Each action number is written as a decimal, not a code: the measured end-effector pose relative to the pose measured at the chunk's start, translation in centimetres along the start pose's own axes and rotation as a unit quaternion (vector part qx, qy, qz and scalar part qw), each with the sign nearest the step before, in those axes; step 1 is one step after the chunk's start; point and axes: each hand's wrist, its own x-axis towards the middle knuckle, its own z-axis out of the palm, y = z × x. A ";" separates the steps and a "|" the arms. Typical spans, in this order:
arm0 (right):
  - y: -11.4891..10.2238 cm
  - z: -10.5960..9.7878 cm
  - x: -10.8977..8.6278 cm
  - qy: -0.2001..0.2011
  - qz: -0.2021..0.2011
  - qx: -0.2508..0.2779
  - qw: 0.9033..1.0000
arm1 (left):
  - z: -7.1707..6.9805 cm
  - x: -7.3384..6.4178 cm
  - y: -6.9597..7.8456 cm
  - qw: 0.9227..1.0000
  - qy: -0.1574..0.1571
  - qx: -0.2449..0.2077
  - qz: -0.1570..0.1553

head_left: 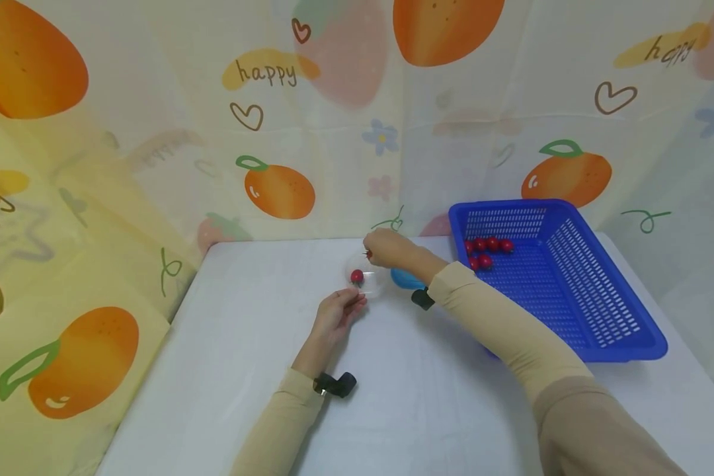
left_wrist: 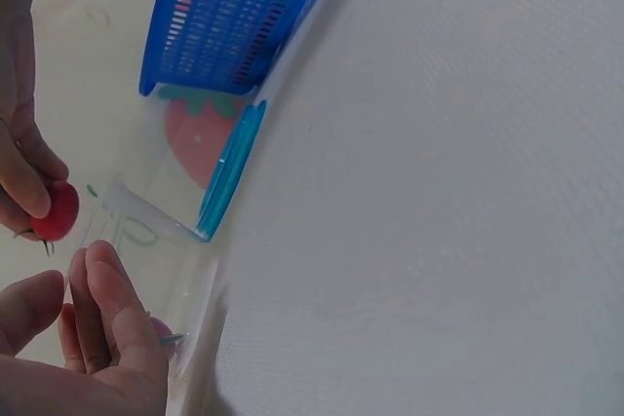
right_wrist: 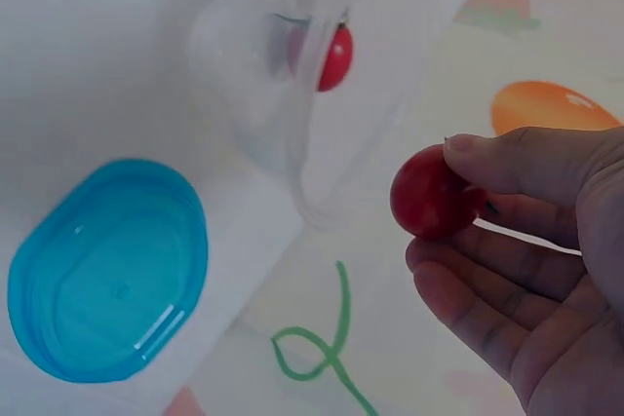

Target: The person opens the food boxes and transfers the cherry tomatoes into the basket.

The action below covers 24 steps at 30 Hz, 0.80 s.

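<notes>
My right hand [head_left: 391, 249] pinches a red cherry tomato [right_wrist: 424, 197] between thumb and fingers, its green stem showing in the left wrist view. It is raised just above the mouth of a clear plastic container [right_wrist: 234, 65]. Inside that container lies another cherry tomato [head_left: 357, 277] with a green stem. My left hand [head_left: 336, 312] is at the container's near side and holds its edge between thumb and fingers; the exact contact is partly hidden. A translucent blue lid [right_wrist: 112, 270] lies on the table, right of the container and partly behind my right wrist in the head view.
A blue perforated basket [head_left: 547, 291] stands at the right, with several cherry tomatoes [head_left: 492, 244] in its far left corner. A white cloth covers the table [head_left: 226, 370]. Behind it hangs a fruit-patterned curtain [head_left: 345, 152]. Each wrist carries a small black camera [head_left: 335, 384].
</notes>
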 end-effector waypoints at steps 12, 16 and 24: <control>0.7 -2.0 -1.6 0.013 0.002 0.074 0.997 | 0.1 -0.2 0.0 1.000 0.010 0.009 -0.004; 1.2 -2.6 -2.3 0.022 0.004 0.060 0.998 | 0.1 -0.3 0.0 1.000 0.009 0.007 -0.006; 2.3 -4.4 -3.6 0.030 0.007 0.051 0.998 | 0.1 -0.1 0.0 1.000 -0.001 0.000 0.008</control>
